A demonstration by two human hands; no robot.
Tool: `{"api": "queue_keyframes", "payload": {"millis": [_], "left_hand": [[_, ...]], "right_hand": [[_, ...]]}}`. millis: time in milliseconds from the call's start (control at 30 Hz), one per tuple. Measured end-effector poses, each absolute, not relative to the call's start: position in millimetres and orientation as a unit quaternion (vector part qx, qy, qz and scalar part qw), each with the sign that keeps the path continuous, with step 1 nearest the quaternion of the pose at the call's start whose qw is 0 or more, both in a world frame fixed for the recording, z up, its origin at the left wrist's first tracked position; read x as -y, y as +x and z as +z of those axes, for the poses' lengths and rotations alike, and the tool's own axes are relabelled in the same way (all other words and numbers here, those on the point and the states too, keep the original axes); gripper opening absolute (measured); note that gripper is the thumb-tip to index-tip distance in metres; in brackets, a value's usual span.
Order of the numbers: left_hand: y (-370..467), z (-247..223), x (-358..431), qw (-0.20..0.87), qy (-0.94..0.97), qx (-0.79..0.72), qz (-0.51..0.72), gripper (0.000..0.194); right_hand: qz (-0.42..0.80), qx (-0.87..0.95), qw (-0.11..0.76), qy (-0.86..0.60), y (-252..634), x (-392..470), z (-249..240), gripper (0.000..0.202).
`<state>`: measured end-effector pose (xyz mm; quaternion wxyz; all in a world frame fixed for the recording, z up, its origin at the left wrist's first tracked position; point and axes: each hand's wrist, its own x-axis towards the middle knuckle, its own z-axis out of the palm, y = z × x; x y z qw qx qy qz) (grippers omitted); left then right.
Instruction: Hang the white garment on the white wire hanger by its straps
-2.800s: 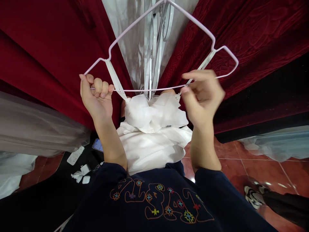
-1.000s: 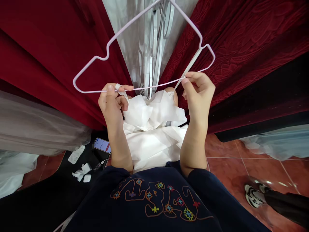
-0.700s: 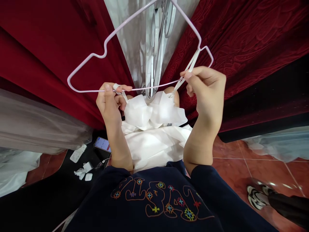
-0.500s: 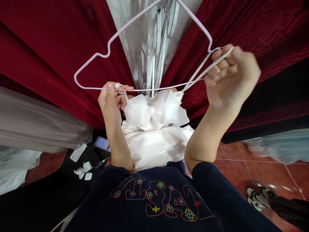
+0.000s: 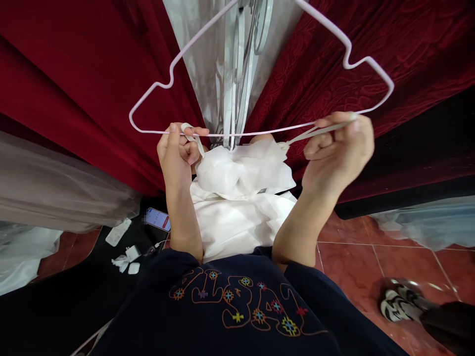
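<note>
A pale pink clothes hanger (image 5: pixel 256 133) is held up in front of me, its top cut off by the picture edge. My left hand (image 5: pixel 178 155) pinches the bottom bar near the left end, with a white strap (image 5: pixel 200 147) looped over a finger. At the bar's right part, my right hand (image 5: pixel 336 148) is closed on the other white strap (image 5: pixel 308 132), drawn taut from the garment; its fingertips also meet the bar. The white garment (image 5: pixel 245 170), with a ruffled top, lies across my lap below the hanger.
Dark red curtains (image 5: pixel 81 84) hang on both sides of a pale metal frame (image 5: pixel 237 74). To the left, a black surface (image 5: pixel 74 301) bears a phone (image 5: pixel 158 219), a white charger (image 5: pixel 132 253) and small white items. Another person's shoe (image 5: pixel 395 305) stands on the red tiled floor (image 5: pixel 349 267).
My right hand has come down and to the left with its strap. The hanger's right end now sticks out beyond that hand, and the hanger has shifted slightly right.
</note>
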<state>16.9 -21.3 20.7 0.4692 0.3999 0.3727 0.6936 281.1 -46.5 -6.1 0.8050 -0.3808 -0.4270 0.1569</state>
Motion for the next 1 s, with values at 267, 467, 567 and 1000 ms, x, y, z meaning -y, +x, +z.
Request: {"api": "queue_keyframes", "payload": {"millis": [267,467,567,1000], "left_hand": [[10,14,20,0.458,0.434,-0.371,0.682,0.059],[-17,6,22,0.391,0.405,-0.324,0.76,0.068],[-34,5,25,0.287,0.424,-0.31,0.801,0.042],[-56,60,-3,0.253,0.686,-0.311,0.608,0.029]], "right_hand": [[0.183,0.622,0.628,-0.43,243,29,-1,0.04],[0.129,0.637,0.61,-0.454,256,28,-7,0.043],[0.121,0.631,0.602,-0.475,266,27,-2,0.046],[0.121,0.637,0.608,-0.458,259,24,-9,0.048]]}}
